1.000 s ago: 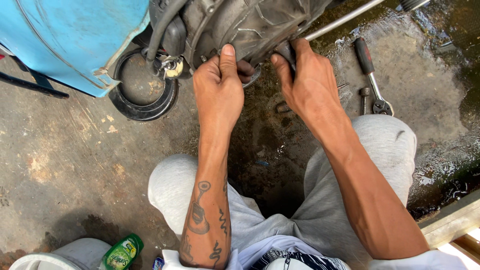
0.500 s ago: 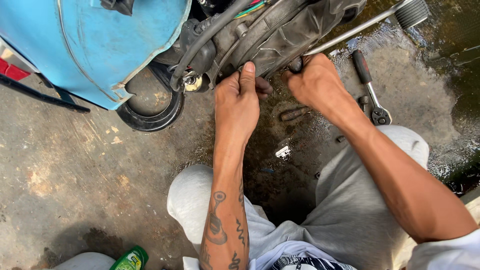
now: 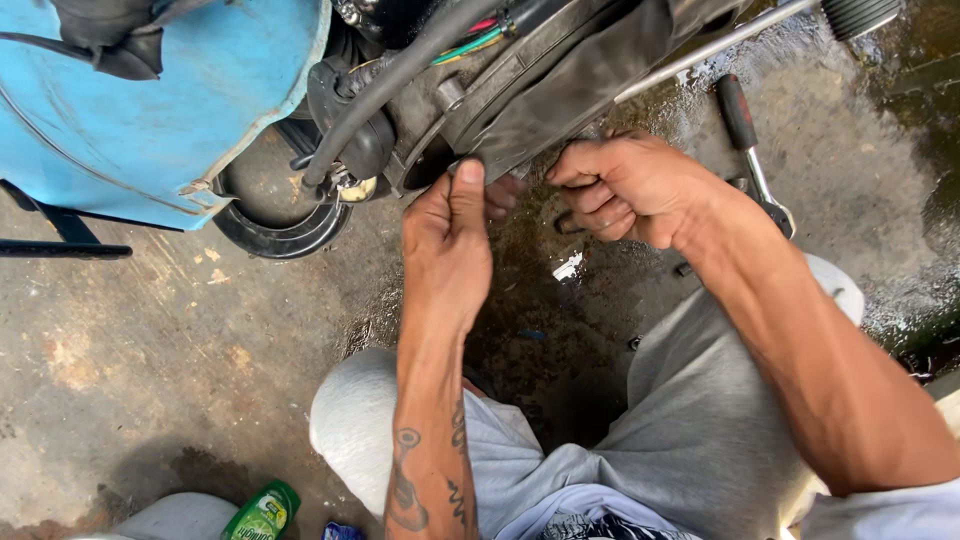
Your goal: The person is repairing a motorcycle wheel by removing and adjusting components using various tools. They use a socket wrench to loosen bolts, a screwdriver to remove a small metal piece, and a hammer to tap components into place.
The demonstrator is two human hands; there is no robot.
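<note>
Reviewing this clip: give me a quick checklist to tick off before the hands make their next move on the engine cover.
1. Left hand gripping the dark engine cover edge: ok.
2. Right hand closed on a small tool: ok; tool type cannot tell.
3. Fastener under the cover engaged: cannot tell, hidden.
4. Ratchet wrench lying within reach on the floor: ok.
5. Concrete floor dry around the work: not ok, wet and oily.

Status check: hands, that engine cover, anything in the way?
Left hand pressed on dark engine cover edge. Right hand fisted below it. Ratchet on wet floor beside.
</note>
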